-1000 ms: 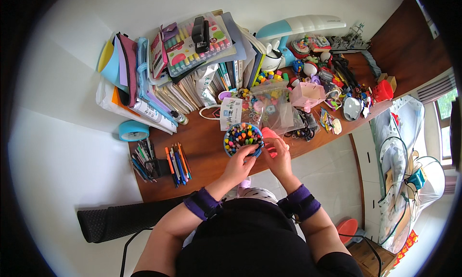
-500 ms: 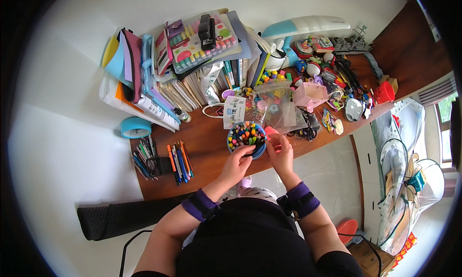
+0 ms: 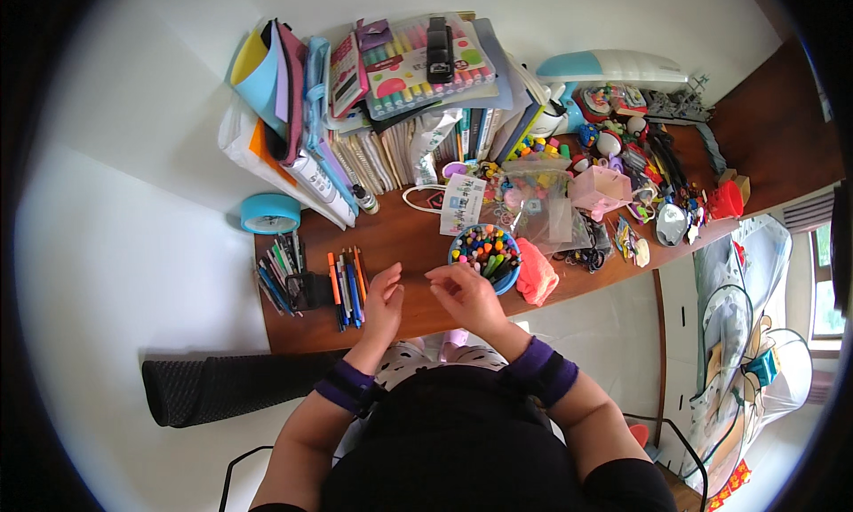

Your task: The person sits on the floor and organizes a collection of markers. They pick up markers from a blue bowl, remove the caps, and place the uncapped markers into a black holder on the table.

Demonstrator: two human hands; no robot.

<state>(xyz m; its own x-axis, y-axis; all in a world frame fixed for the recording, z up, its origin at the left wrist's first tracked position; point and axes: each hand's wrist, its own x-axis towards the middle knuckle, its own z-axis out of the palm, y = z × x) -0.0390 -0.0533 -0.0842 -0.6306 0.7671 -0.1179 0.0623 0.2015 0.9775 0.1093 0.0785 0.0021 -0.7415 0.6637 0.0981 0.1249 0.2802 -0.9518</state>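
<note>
Both hands hover low over the brown desk, close together in front of the person. The left hand lies with its fingers loosely extended, its grip released, just right of a row of pens laid side by side. The right hand has its fingers curled lightly; whether they pinch something small cannot be told from here. Just beyond it stands a blue cup of coloured markers, packed tips up, with an orange cloth touching its right side. Further left, a second bunch of pens lies fanned near a roll of blue tape. Sorting here probably goes best by drawing one marker straight up, steadying the cup so it does not tip.
</note>
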